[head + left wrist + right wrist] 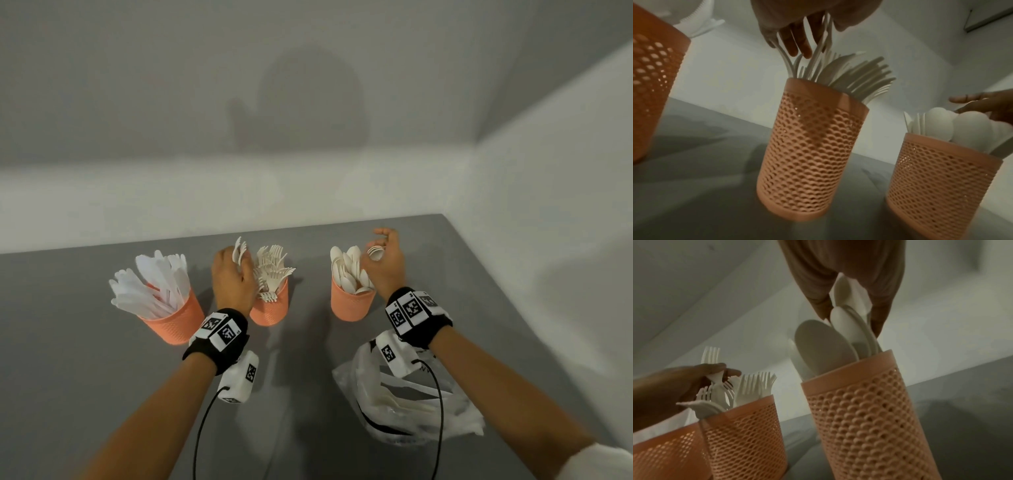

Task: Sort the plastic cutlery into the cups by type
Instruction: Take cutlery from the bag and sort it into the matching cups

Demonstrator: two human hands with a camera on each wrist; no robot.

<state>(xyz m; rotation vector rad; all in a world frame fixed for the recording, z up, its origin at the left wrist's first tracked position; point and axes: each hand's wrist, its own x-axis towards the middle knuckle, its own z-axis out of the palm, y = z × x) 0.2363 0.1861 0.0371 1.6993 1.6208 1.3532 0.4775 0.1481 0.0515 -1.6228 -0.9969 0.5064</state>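
Closest in: crumpled clear plastic bag (411, 404) lying on the grey table (102, 394), right under the right forearm, something white inside but too blurry to tell what.

Next row back, three orange mesh cups side by side. Left cup (173, 318) packed with white knives (154, 284), fanned out over the rim. Middle cup (270, 308) full of forks (274, 270), tines up. Right cup (349, 301) loaded with spoons (347, 274), bowls up.

Left hand (231, 277) right over the middle cup, fingers curled round a few forks (819, 48), handles already down among the others in that cup (812, 146). Right hand (383, 260) just past the right cup, thumb and fingers pinched on a small stack of spoons (846, 318), the stack poking down into the cup's mouth (869, 410) against the spoons already there.

Beyond all that, just the plain white wall (308, 102) with a soft shadow on it.
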